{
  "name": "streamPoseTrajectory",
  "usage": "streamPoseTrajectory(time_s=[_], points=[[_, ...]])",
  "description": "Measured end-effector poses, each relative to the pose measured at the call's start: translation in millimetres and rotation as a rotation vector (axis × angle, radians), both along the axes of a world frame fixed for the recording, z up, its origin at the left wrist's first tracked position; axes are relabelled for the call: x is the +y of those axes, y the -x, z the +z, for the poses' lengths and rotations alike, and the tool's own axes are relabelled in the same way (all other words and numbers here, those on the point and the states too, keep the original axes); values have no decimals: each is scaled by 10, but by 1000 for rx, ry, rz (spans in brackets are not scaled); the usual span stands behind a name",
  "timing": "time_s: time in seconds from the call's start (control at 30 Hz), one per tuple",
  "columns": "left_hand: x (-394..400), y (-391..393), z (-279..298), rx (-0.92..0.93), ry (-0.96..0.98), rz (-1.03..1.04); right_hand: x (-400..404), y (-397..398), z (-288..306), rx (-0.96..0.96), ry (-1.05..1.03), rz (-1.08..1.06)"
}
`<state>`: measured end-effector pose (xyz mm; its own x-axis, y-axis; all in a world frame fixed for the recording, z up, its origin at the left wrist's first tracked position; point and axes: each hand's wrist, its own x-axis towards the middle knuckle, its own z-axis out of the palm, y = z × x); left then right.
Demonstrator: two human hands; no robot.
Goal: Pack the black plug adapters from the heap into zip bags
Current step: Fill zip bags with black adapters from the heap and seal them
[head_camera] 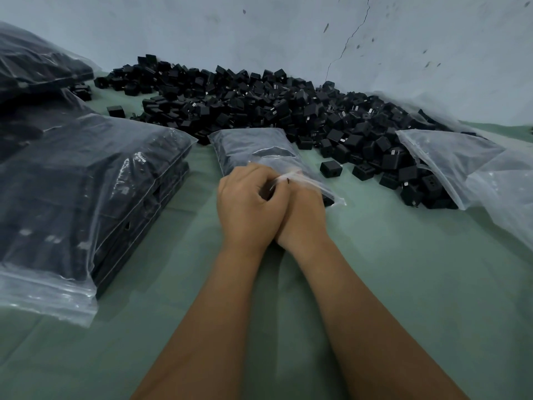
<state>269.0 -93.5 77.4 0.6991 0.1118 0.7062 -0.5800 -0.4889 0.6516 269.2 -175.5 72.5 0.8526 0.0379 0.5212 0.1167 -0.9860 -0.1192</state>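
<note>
While the left hand [248,202] and right hand [300,209] press side by side, fingers curled and pinching its mouth, the clear plastic zip bag of black adapters [259,151] lies at twelve o'clock from them, touching the heap of black cube-shaped plug adapters [274,108] beyond.

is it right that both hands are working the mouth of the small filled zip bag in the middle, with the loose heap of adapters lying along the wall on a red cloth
Not quite: the cloth is green, not red, as the head view shows. The rest holds: left hand and right hand pinch the mouth of the small filled zip bag, and the heap lies along the wall.
</note>
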Motion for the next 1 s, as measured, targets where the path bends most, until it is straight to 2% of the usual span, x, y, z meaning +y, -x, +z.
streamPoseTrajectory(time_s=[0.07,0.27,0.33,0.5,0.63,0.7,0.8,0.87,0.93,1.0], points=[[1,0,1,8,3,-2,-7,0,30,-1,9,22],[5,-12,-6,17,-6,-5,6,-134,115,234,173,112],[7,-17,-14,17,-6,-10,-4,-124,102,226,170,150],[7,-28,-6,128,116,-32,-130,78,63,-28,-105,357],[24,-100,-54,269,203,-56,-254,208,85,-376,-42,402],[20,-141,-77,270,104,-62,-402,227,114,-509,-78,290],[19,-174,-104,263,-111,-29,-787,204,129,-492,-271,-51],[28,-169,-119,269,-243,22,-1089,198,76,-367,-379,-361],[41,-157,-121,279,-293,55,-1312,231,12,-138,-435,-625],[40,-140,-102,284,-299,77,-1400,266,-40,30,-457,-691]])
